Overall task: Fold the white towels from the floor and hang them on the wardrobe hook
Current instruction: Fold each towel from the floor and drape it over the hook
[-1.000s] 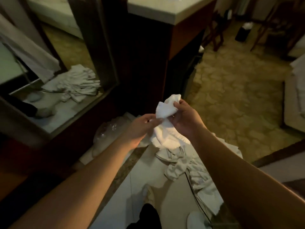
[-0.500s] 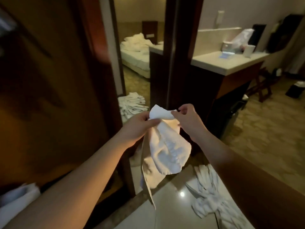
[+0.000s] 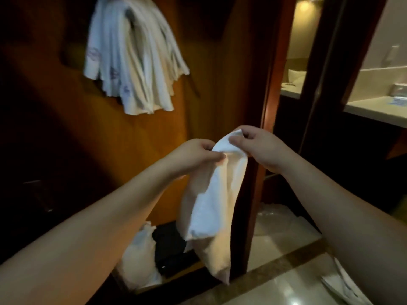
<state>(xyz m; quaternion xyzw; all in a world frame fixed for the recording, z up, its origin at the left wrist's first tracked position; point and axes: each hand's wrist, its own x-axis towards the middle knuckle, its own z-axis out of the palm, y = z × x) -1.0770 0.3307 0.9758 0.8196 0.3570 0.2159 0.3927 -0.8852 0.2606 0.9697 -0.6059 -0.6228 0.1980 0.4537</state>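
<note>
Two hands, my left hand (image 3: 196, 154) and right hand (image 3: 258, 148), pinch the towel (image 3: 211, 208) top at frame center; fold seems done. Next, lift to hung towels (image 3: 134, 56), upper left; hook hidden.

Pale countertop (image 3: 372, 107) at right, glossy tiled floor (image 3: 284, 287), crumpled plastic bag (image 3: 275, 219)

Two bare forearms, no sleeves, left hand (image 3: 193, 154), right hand (image 3: 262, 148)
</note>
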